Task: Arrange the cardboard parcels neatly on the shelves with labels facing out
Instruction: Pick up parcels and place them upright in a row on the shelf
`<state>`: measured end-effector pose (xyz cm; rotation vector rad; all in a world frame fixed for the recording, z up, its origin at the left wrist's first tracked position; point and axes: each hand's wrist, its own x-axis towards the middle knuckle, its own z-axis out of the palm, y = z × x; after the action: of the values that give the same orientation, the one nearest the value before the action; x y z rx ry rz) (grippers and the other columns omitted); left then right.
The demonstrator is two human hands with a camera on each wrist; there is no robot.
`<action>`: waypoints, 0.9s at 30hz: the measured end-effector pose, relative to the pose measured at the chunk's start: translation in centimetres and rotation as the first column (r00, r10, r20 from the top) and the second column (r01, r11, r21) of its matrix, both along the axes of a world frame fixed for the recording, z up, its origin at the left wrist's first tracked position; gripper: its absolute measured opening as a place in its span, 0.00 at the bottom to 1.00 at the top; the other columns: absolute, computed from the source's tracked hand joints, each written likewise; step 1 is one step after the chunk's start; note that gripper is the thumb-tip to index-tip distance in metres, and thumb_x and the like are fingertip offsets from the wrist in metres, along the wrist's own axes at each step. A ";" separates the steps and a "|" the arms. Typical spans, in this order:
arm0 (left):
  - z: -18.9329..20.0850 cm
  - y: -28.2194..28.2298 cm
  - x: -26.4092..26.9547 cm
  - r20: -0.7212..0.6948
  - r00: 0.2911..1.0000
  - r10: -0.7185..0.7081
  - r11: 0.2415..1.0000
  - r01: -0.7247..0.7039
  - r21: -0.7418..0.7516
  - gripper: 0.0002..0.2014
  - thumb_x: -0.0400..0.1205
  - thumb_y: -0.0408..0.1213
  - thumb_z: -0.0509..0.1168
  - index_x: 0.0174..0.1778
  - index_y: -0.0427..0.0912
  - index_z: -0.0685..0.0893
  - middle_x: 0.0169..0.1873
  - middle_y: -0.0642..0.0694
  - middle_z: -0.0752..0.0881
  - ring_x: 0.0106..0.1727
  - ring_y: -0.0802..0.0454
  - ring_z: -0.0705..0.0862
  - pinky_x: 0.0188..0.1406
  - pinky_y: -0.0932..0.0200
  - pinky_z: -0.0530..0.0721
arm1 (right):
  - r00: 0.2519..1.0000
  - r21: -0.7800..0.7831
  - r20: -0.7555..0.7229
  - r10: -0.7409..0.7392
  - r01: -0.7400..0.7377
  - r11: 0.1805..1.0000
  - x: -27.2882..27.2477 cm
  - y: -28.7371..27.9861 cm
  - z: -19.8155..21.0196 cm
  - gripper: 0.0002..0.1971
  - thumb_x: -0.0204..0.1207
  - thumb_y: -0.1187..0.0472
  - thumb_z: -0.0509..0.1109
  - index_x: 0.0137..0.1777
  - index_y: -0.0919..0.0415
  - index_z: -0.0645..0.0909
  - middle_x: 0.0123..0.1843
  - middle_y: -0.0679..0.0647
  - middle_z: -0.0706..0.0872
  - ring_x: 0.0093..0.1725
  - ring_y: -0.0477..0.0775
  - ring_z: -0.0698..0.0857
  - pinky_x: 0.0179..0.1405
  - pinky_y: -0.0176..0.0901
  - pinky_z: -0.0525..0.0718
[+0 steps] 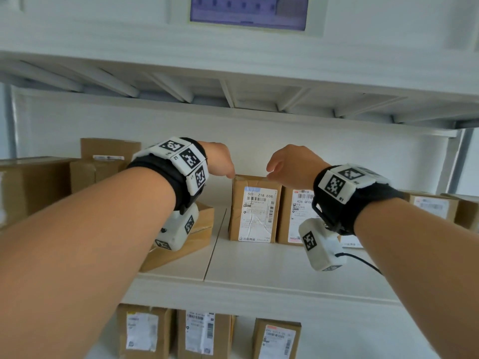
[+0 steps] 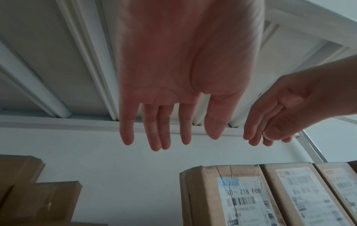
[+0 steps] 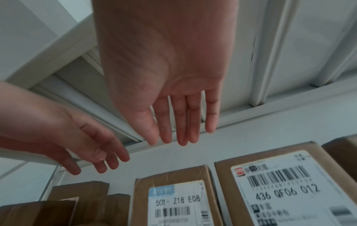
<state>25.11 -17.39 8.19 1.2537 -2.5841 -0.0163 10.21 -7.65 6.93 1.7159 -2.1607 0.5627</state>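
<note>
A cardboard parcel labelled 501-Z18 E08 (image 1: 255,208) (image 2: 228,195) (image 3: 173,198) stands upright on the white middle shelf (image 1: 259,268), label facing out. Beside it on the right stands a parcel labelled 436 QF06 (image 1: 295,216) (image 3: 274,183). My left hand (image 1: 220,159) (image 2: 173,91) hovers above the first parcel's top left corner, fingers straight, holding nothing. My right hand (image 1: 290,161) (image 3: 170,99) hovers above its top right corner, fingers straight and empty. In the wrist views both hands are clear of the parcel tops.
A flat parcel (image 1: 197,237) lies askew under my left wrist. Larger boxes (image 1: 33,187) stand at the shelf's left, more labelled parcels (image 1: 432,206) at the right. The lower shelf holds three labelled parcels (image 1: 199,332). The upper shelf's ribbed underside (image 1: 233,94) is close overhead.
</note>
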 end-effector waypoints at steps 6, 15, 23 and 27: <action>-0.6 1.7 2.4 0.006 0.999 0.040 0.999 -0.040 0.020 0.24 0.84 0.41 0.62 0.75 0.36 0.74 0.71 0.40 0.78 0.70 0.42 0.78 0.70 0.48 0.77 | 0.996 0.017 0.036 0.080 -0.080 0.997 2.2 0.2 -1.0 0.12 0.74 0.56 0.65 0.51 0.50 0.88 0.54 0.45 0.89 0.54 0.50 0.86 0.58 0.48 0.86; -2.3 0.4 9.4 0.104 0.992 0.066 0.998 -0.067 0.010 0.20 0.86 0.37 0.57 0.72 0.30 0.77 0.71 0.35 0.78 0.53 0.48 0.71 0.51 0.58 0.69 | 0.991 0.094 0.096 0.093 -0.102 0.990 7.8 -1.5 -3.0 0.11 0.70 0.56 0.65 0.44 0.48 0.88 0.48 0.45 0.90 0.50 0.51 0.87 0.54 0.49 0.87; -2.8 -6.0 15.6 0.059 0.998 0.039 0.998 -0.042 0.042 0.19 0.84 0.37 0.62 0.70 0.38 0.81 0.53 0.47 0.77 0.53 0.50 0.75 0.55 0.58 0.74 | 0.993 0.135 0.098 0.066 -0.079 0.988 13.7 -6.2 -3.9 0.14 0.73 0.48 0.68 0.54 0.49 0.87 0.58 0.45 0.87 0.60 0.52 0.84 0.62 0.51 0.83; -3.2 -10.1 17.7 0.063 0.998 -0.031 0.996 0.026 0.083 0.19 0.84 0.37 0.62 0.70 0.38 0.81 0.54 0.47 0.78 0.53 0.49 0.76 0.58 0.56 0.77 | 0.998 0.178 0.050 -0.028 0.019 0.984 16.5 -9.3 -4.5 0.23 0.72 0.37 0.66 0.57 0.53 0.87 0.59 0.50 0.87 0.60 0.55 0.84 0.61 0.52 0.83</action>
<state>42.78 -27.51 5.02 1.2650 -2.6818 -0.0904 26.72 -16.98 2.38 1.7808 -2.3268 0.4240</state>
